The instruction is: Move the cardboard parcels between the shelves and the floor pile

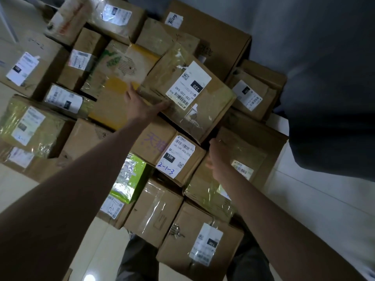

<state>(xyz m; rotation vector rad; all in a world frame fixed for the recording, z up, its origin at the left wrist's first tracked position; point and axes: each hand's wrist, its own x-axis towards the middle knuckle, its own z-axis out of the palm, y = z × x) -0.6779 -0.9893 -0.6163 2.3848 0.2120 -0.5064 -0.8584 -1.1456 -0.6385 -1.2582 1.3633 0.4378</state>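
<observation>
A floor pile of several taped cardboard parcels fills the view. On top, tilted, lies a parcel with a white "220" label (188,92). My left hand (142,104) rests on its near-left edge, thumb along the side. My right hand (218,157) sits below that parcel's near corner, against a brown parcel with a small label (243,157); its fingers look relaxed and I cannot tell if it touches the "220" parcel. A parcel marked "2-1-3" (174,157) lies between my arms.
A yellow-taped parcel (113,90) lies left of the "220" one. A large box (211,41) stands at the back. Pale tiled floor (304,199) shows to the right, under a dark grey wall (324,57). A "15H" parcel (203,240) lies nearest me.
</observation>
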